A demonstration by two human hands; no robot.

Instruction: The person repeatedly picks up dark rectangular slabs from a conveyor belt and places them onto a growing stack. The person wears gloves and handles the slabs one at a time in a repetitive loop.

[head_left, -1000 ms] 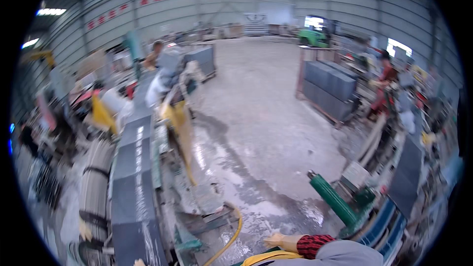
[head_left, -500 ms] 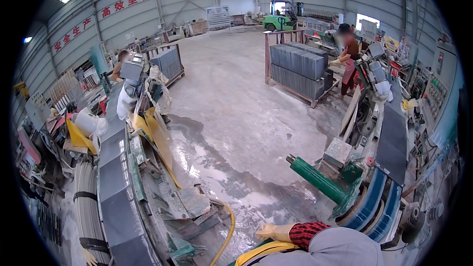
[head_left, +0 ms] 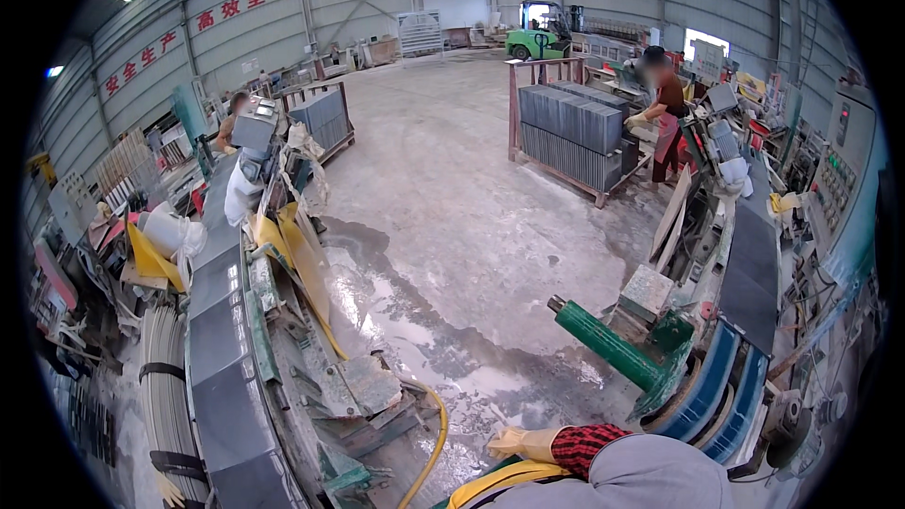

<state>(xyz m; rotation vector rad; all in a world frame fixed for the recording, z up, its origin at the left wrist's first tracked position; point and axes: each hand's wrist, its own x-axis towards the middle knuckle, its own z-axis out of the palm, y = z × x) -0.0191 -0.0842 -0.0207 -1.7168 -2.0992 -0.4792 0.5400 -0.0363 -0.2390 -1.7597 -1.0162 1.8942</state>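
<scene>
Item: 1 gloved hand (head_left: 521, 442), low centre, now raised nearer the yellow hose (head_left: 436, 443) than 1 second ago; fingers loosely curled, holding nothing. Other hand unseen. Wet floor (head_left: 443, 226) beyond.

A yellowish glove covers one hand (head_left: 520, 442), above a red-and-black checked cuff (head_left: 586, 446) and grey sleeve (head_left: 650, 473).
</scene>
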